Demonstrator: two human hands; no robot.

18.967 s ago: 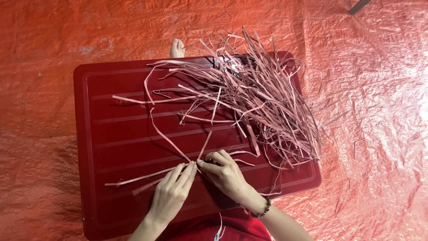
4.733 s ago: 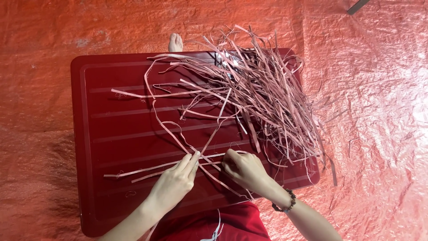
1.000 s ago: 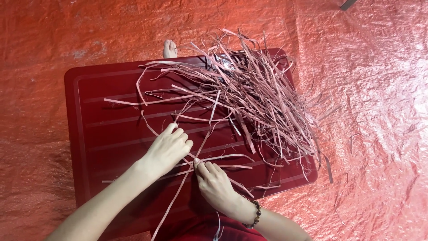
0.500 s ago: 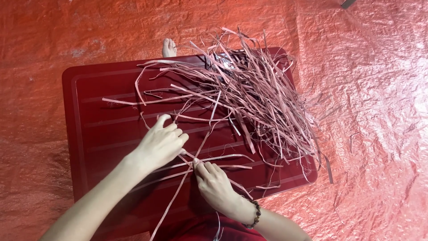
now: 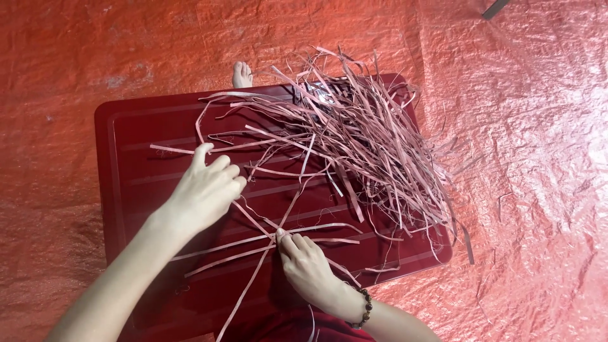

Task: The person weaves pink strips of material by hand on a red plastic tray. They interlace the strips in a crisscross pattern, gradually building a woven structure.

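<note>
An orange tarp [image 5: 69, 69] covers the floor all round, wrinkled and shiny; on it sits a dark red ribbed board [image 5: 136, 183], and I work over that. My left forearm comes in from the lower left corner of the view and crosses the board's near left part; my left hand [image 5: 206, 190] lies palm down near the middle of the board's left half, fingers loosely curled and slightly spread, thumb raised toward the far edge; its fingertips rest on a few loose pink strips [image 5: 278, 221] that run under it, though I cannot tell whether it pinches any. Those strips cross one another in a flat star just left of the board's centre, near its front edge; my right hand [image 5: 307, 269] presses on the crossing with thumb and forefinger closed together on the strips, the other fingers folded loosely; a dark bead bracelet [image 5: 363, 308] circles its wrist at the board's near edge. At the far edge, toes [image 5: 242, 74] peep over the rim. Further right, a big tangled pile [image 5: 361, 145] of the same pink strips fills the far right part of the board and spills over its right edge onto the tarp.
</note>
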